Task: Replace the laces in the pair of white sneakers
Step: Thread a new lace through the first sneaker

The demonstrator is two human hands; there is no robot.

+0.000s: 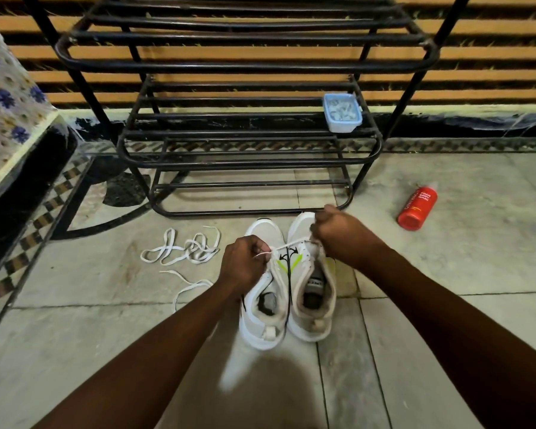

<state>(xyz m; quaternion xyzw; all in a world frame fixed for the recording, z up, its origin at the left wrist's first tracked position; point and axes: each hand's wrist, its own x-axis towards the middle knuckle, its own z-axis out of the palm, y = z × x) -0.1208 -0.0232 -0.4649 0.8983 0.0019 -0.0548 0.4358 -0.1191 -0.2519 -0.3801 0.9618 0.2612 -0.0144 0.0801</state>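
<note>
The white sneakers (pixel 260 320) stand side by side on the floor (pixel 106 335), and the left hand (pixel 245 264) and right hand (pixel 341 236) each pinch, with curled fingers (pixel 257 246), one end of a white lace (pixel 291 244) stretched taut between them.

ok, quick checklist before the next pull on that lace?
1. Left hand pinches the lace: ok.
2. Right hand grips its other side: ok.
3. Lace stretched between the hands: ok.
4. Sneakers upright, side by side: ok.
5. Which eyelet it runs through: cannot tell, hidden by the right hand.
6. Spare laces lie clear of both hands: ok.
</note>
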